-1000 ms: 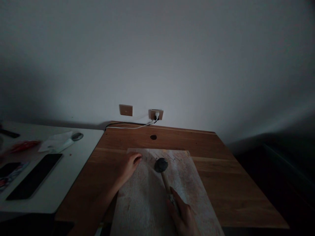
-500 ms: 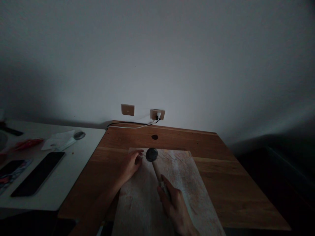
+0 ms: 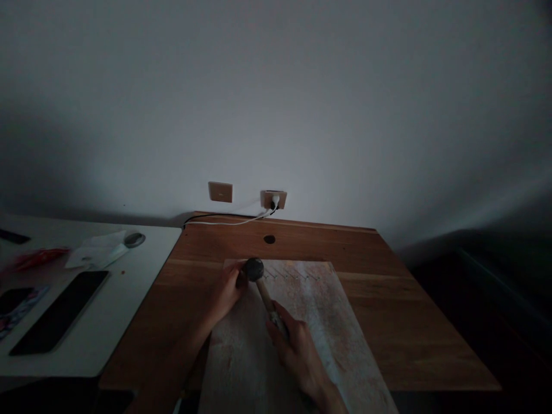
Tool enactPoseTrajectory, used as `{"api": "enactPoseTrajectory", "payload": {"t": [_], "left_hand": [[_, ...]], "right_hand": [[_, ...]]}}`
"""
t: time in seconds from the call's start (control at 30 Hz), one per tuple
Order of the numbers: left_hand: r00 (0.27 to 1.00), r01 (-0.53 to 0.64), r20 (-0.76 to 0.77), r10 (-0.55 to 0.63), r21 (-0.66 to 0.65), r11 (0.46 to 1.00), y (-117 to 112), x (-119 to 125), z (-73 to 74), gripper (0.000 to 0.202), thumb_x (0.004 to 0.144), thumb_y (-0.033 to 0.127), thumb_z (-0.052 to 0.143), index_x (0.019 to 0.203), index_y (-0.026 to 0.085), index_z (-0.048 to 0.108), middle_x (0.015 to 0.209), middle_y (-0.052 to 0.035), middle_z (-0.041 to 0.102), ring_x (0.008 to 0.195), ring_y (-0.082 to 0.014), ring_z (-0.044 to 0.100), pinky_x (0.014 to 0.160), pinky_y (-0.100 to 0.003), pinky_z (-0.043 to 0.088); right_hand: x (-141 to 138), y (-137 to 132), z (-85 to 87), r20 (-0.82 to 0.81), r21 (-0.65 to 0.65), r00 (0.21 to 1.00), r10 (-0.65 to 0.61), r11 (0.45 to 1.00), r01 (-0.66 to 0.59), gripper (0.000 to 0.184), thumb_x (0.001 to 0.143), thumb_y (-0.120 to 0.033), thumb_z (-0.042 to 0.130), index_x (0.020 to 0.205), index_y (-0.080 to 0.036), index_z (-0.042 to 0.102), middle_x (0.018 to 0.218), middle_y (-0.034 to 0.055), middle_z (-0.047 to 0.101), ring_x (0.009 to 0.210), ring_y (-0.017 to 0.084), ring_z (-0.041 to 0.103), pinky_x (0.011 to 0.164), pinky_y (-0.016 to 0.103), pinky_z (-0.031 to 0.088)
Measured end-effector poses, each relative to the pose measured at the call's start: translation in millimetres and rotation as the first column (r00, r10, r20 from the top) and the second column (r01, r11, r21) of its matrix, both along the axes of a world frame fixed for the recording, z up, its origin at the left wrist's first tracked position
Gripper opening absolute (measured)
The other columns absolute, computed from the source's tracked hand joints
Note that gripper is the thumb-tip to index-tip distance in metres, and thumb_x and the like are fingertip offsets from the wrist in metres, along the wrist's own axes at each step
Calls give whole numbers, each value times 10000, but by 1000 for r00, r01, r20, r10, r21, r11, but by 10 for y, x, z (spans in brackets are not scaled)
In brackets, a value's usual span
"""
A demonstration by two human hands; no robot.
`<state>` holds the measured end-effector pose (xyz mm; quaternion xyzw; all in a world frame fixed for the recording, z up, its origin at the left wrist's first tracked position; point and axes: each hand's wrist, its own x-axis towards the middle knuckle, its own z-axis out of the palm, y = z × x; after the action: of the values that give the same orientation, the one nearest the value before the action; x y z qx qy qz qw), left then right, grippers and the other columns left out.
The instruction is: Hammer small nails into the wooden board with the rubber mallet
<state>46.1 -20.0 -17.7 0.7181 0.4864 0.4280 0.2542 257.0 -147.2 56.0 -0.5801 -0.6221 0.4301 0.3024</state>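
My right hand (image 3: pixel 297 351) grips the wooden handle of a mallet (image 3: pixel 255 270) with a round dark head. The head sits over the far left corner of a pale board (image 3: pixel 302 322) that lies on a brown wooden table (image 3: pixel 379 322). My left hand (image 3: pixel 227 290) rests on that corner right beside the mallet head, fingers curled in a pinch; what they hold is too small and dark to make out. A row of small nails (image 3: pixel 293 275) stands along the board's far edge.
A white table (image 3: pixel 107 305) on the left carries a black phone (image 3: pixel 58 319), crumpled white paper (image 3: pixel 97 250), a small round lid (image 3: pixel 134 239) and red packaging (image 3: pixel 34 257). A wall socket (image 3: pixel 273 200) with white cable sits behind the table. The room is dim.
My right hand has swung the mallet leftward and farther away across the board, so its head now sits next to my left fingertips. My left hand stayed at the corner.
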Motion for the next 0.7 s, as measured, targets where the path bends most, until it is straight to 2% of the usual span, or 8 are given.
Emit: {"api": "enactPoseTrajectory", "payload": {"t": [0.1,0.2,0.43,0.57,0.7], "left_hand": [[1000,19,-7,-20,-69,997,-18,7,38,403,854,104,603,1235,220,662,961,-45,735,930,-225,705,905,-394,563],[1000,22,5,-21,-113,993,-30,19,68,414,871,108,591,1261,235,649,958,-28,728,895,-200,701,893,-373,555],[999,25,46,-21,-98,995,-15,4,46,426,857,119,607,1271,213,638,959,-34,732,914,-203,700,904,-377,559],[999,23,50,-21,-36,999,-2,-10,-17,415,830,107,593,1230,200,654,1015,-66,741,972,-232,711,906,-395,568],[999,-12,43,9,57,998,-5,-7,-39,503,771,87,623,1257,212,626,1135,-90,718,1032,-256,699,921,-418,578]], "right_hand": [[22,-17,-21,-50,-66,995,-85,994,82,651,1015,-541,481,1481,-92,550,712,13,657,559,150,590,520,243,463],[35,-26,-29,-90,-121,989,-115,987,104,691,1009,-556,479,1519,-90,498,635,-35,569,451,117,498,423,218,396],[-19,-36,-29,-39,-84,995,-89,993,86,672,1013,-588,463,1490,-121,540,681,-12,588,504,127,541,452,216,417],[-70,-14,32,13,-62,999,-29,998,30,645,1017,-570,461,1459,-113,571,673,2,627,499,139,566,477,232,424],[-96,8,72,23,-7,1000,-18,1000,18,601,1021,-543,466,1403,-102,613,744,40,699,630,169,645,588,249,469]]}}
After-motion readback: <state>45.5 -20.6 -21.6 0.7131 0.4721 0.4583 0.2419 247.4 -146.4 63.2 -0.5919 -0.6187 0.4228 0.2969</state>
